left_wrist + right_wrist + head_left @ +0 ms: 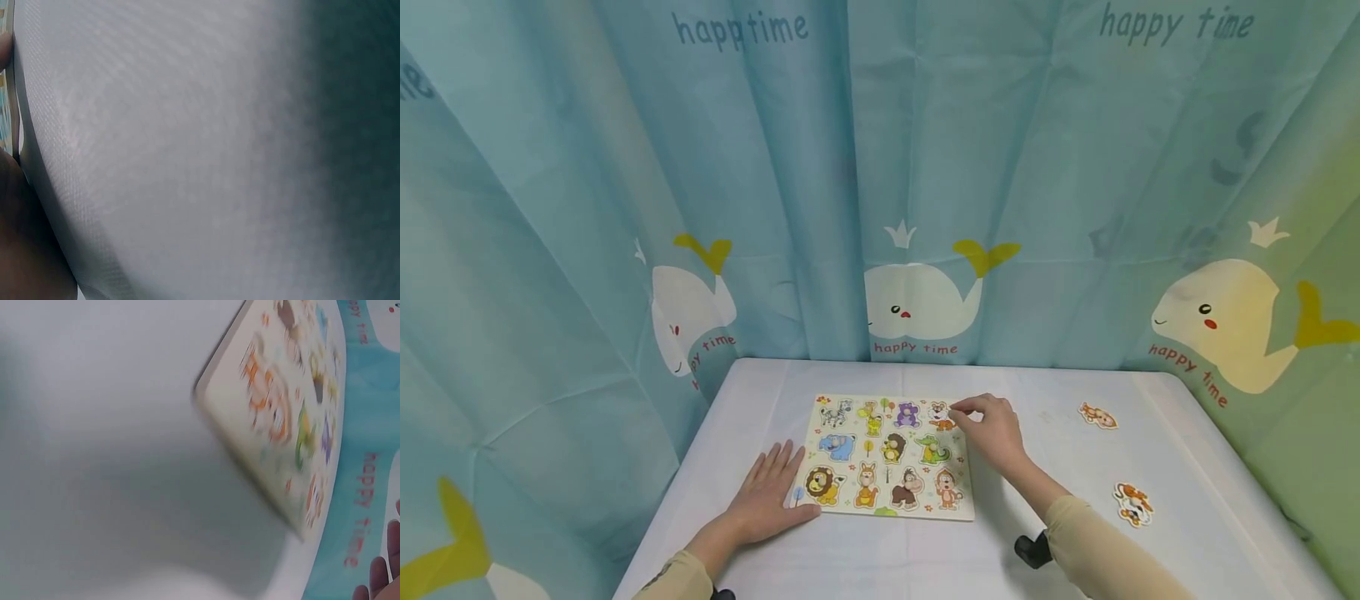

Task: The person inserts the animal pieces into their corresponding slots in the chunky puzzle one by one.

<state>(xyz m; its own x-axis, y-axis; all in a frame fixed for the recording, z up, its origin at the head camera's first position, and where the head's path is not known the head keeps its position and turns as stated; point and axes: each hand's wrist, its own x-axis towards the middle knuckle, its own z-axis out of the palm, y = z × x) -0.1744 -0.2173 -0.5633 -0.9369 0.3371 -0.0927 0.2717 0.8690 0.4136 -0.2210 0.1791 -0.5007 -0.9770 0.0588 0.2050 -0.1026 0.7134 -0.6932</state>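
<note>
An animal puzzle board (pixel 868 454) lies on the table, its zebra, lion, crocodile and other figures facing up. My left hand (pixel 767 496) rests flat with spread fingers along the board's left side, its thumb at the lower-left corner. Over the upper-right corner my right hand (pixel 992 429) has its thumb and index finger close together beside the tiger picture (pixel 940 417); no piece shows between them. In the right wrist view, the relaxed fingers (pixel 380 572) of that hand show at the lower right, and the board is blurred.
Two loose pieces lie on the white table (pixel 1037 400) right of the board: an orange animal piece (pixel 1097 415) farther back and an orange-and-white one (pixel 1133 504) nearer. A blue whale-print curtain (pixel 820 208) hangs behind the table.
</note>
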